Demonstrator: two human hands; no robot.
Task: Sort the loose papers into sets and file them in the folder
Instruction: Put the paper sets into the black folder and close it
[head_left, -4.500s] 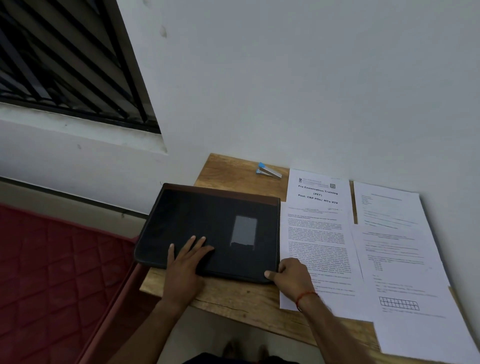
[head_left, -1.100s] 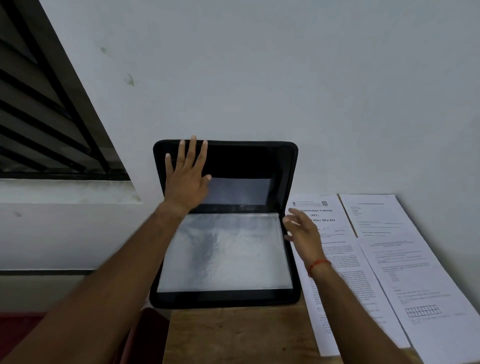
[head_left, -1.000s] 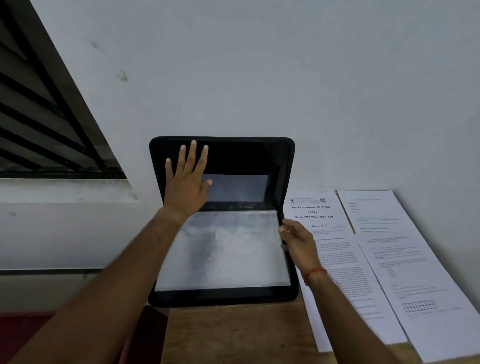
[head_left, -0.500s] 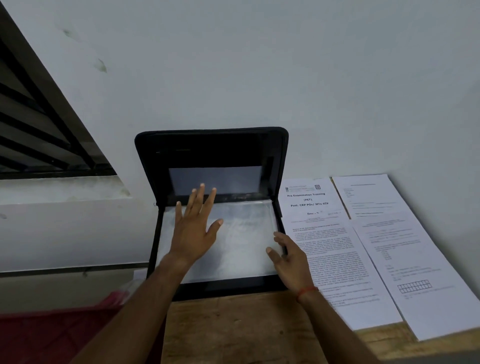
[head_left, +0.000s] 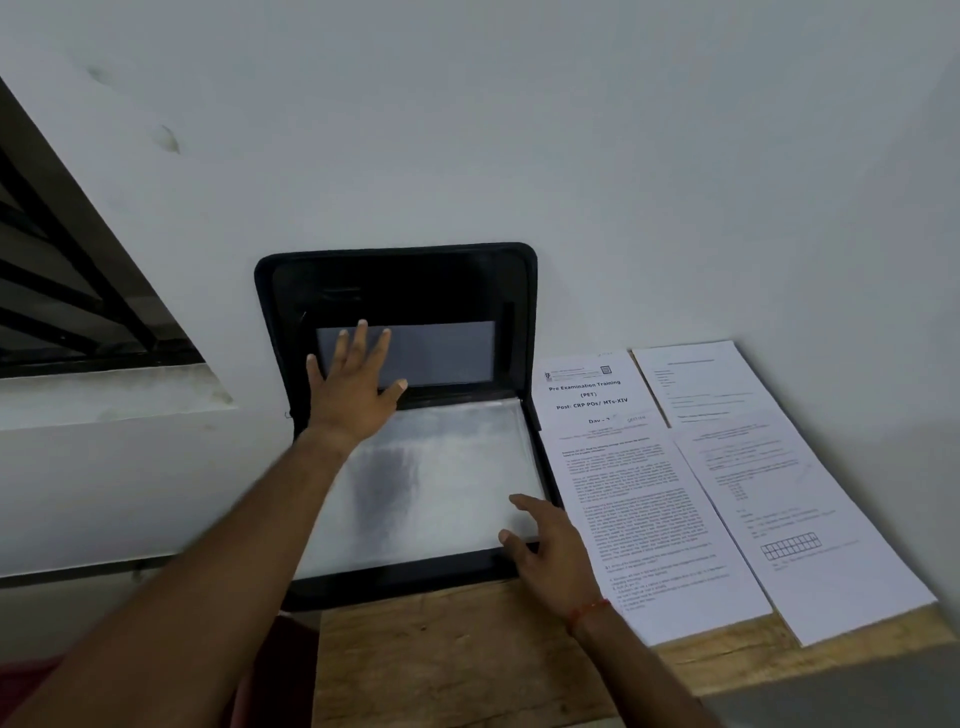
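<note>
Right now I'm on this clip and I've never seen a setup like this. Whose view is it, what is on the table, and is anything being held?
There is no machine here. A person works with two bare hands, and the single picture comes from a camera worn on the head, looking forward and down. A black folder lies open on a wooden table. Its lid stands upright against the white wall, and a clear sleeve shows in the flat half. The left hand is spread with straight fingers at the inside of the lid. The right hand rests with relaxed fingers at the folder's near right corner. Neither holds anything. To the right lie printed papers, overlapping in two columns, all outside the folder.
</note>
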